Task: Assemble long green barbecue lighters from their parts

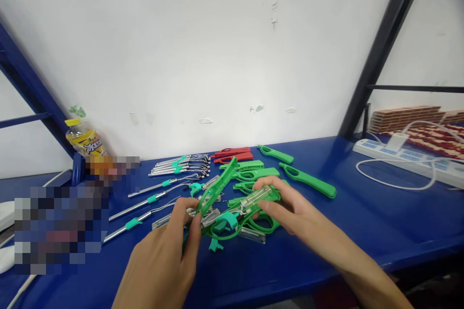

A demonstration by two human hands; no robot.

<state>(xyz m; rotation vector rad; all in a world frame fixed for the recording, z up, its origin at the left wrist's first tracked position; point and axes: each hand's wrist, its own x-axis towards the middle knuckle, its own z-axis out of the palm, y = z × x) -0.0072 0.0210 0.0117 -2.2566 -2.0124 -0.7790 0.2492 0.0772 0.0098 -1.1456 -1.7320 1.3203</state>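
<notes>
My left hand [166, 248] pinches a thin green lighter casing half [220, 184] between thumb and fingers, tilted up and away. My right hand [295, 207] grips the rear of another green casing half, with a clear fuel tank [255, 196] between thumb and fingers. A teal trigger piece [227, 221] sits by the opening of this half. Under and around my hands lie more clear tanks [253, 235], a loose teal trigger [215, 245] and green casing parts [266, 222]. My left fingers hide part of the pile.
Silver lighter rods [139, 222] with teal clips and wires lie at left. Red lighter casings [234, 157] and green lighter casings [310, 181] lie behind and right. A power strip [406, 158] with a white cable stands at right, a yellow-capped bottle [85, 140] at left, on the blue table [362, 217].
</notes>
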